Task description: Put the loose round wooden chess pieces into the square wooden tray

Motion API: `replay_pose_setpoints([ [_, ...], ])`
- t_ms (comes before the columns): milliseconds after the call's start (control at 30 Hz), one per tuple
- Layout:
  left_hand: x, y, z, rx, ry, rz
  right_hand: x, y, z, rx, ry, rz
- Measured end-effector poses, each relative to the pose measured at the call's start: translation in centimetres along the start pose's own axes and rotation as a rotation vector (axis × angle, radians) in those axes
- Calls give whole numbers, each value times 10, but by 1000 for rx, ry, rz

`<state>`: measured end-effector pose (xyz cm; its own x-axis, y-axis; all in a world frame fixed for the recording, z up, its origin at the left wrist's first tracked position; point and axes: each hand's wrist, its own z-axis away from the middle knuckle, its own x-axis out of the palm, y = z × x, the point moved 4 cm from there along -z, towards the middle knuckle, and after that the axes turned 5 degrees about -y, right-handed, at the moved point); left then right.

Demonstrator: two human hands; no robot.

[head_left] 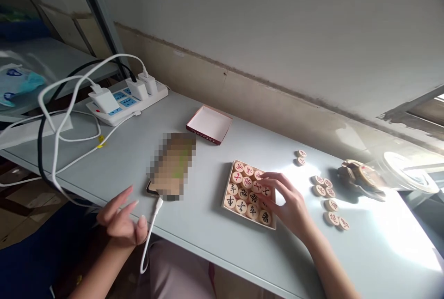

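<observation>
Box (243, 216): xiangqi pieces (241, 205) inside
Right hand (292, 204): fingers at pieces — hold unclear
Left hand (121, 225): fingers parted — left of box

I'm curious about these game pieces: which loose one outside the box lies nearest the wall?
The rear piece of the rearmost pair; its partner lies just in front, and all other loose pieces sit farther from the wall.
</observation>
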<state>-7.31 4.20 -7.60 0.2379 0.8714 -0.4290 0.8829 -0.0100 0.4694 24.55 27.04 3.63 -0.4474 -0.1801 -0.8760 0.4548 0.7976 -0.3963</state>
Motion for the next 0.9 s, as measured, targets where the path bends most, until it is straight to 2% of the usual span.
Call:
replay_pose_setpoints([
  [33,-1,17,-10,67,55,-3,1,0,1,8,-4,-2],
  [67,-3,30,-21,61,66,39,2,1,1,16,-8,-6],
  [167,-6,53,-50,-279,-118,246,-4,2,0,35,-38,-57],
  [233,-9,60,-58,-492,-254,252,-13,5,0,58,-32,-136],
  [300,-9,64,-61,-587,-367,168,-25,13,5,116,36,-170],
  [367,-2,70,-62,-556,-435,46,-36,26,17,219,151,-67],
  [433,8,77,-63,-462,-438,-81,-42,42,39,351,239,123],
  [567,24,87,-64,-392,-413,-241,-39,68,95,592,236,340],
  [700,20,81,-71,-381,-446,-231,-35,74,128,545,201,356],
  [800,10,55,-82,-397,-454,-187,-39,72,136,499,243,370],
  [900,1,23,-97,-420,-503,-130,-43,74,139,554,294,385],
])
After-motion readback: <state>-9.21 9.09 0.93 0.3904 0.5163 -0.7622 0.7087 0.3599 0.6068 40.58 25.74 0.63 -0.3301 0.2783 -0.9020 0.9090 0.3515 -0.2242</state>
